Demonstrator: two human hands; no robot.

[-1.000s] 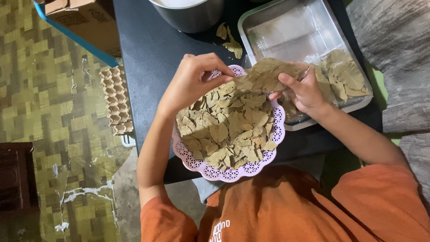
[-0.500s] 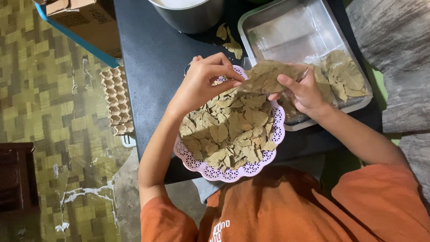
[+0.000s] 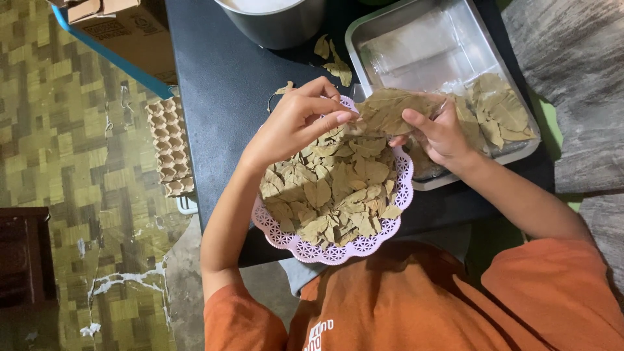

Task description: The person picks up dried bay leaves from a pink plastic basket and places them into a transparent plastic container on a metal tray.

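Across the dark table (image 3: 221,97), I see bare room left of the pink plate (image 3: 338,250), whose near rim overhangs the table edge. Beyond the plate a steel tray (image 3: 416,39) crowds it; a metal pot (image 3: 276,26) stands farther back. Above the plate, my left hand (image 3: 292,123) and right hand (image 3: 442,133) pinch one dried leaf (image 3: 390,107).

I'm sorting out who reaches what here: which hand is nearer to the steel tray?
Right. The right hand hangs over the near left corner of the steel tray, holding a bunch of dried leaves. The left hand is over the pink plate, farther left.
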